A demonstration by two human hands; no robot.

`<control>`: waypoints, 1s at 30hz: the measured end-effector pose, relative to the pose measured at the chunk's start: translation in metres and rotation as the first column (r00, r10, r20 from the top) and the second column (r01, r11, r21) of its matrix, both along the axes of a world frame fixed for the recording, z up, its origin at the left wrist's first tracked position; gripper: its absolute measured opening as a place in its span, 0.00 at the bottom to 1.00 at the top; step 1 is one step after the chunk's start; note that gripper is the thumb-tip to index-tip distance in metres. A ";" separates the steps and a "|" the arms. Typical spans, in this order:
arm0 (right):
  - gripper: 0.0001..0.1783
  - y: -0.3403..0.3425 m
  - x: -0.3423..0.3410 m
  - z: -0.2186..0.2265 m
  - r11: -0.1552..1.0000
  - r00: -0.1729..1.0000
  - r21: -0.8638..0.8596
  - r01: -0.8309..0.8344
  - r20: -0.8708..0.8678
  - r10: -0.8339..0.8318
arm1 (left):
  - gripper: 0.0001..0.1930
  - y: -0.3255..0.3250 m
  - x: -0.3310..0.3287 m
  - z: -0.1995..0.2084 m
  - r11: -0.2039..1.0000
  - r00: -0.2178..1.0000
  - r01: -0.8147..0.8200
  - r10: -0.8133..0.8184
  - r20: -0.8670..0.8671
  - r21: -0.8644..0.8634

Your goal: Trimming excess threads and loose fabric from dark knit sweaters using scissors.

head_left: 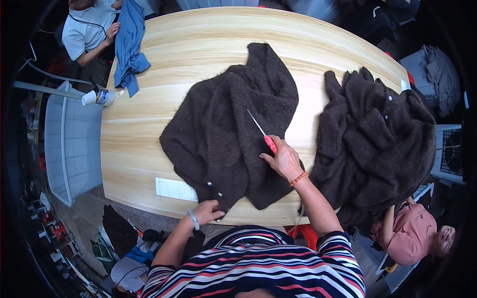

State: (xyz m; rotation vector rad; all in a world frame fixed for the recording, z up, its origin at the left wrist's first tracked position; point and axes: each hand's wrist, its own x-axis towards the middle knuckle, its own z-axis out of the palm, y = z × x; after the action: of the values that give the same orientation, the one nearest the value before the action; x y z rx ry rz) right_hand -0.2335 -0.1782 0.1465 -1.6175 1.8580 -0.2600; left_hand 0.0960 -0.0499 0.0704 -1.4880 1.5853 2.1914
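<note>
A dark brown knitted cardigan (213, 124) lies spread and rumpled on the wooden table in front of me. Two shiny buttons (215, 189) show near its lower left edge. My left hand (206, 212) is at that near edge, its fingers closed on the knit just below the buttons. Over the right part of the garment, my right hand (284, 160) grips a slim pointed metal tool with a red handle (270, 144). The tool's tip points away and to the left; its exact kind is unclear.
To the right, a heap of similar dark brown knitwear (377, 144) covers the table (134, 149). A white paper strip (175, 189) lies near the front edge. White plastic bin (64, 149) stands left. People sit or stand around, one at far left with a blue garment (130, 44).
</note>
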 end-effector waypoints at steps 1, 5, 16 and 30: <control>0.28 0.003 -0.002 -0.011 0.999 1.000 0.032 0.002 -0.022 -0.001 | 0.19 -0.021 -0.008 0.033 0.996 0.995 -0.059 0.053 0.085 0.064; 0.23 0.005 -0.008 -0.024 0.998 0.997 0.043 -0.046 0.067 0.043 | 0.34 -0.078 -0.030 0.053 0.657 0.753 -0.567 0.658 0.013 -0.496; 0.40 0.046 -0.005 -0.005 0.991 0.996 -0.133 -0.015 0.081 0.026 | 0.37 -0.317 -0.112 -0.023 0.392 0.843 -0.069 0.515 0.156 -0.917; 0.24 0.082 -0.073 0.030 0.966 0.995 -0.239 0.103 0.015 -0.102 | 0.13 -0.129 0.028 0.143 0.965 0.971 -0.202 0.175 -0.163 -0.168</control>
State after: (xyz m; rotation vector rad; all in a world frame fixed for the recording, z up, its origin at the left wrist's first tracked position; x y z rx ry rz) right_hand -0.3064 -0.0961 0.1763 -1.6776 1.9719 -0.5506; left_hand 0.1245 -0.1790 0.2132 -1.6231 1.8055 2.3625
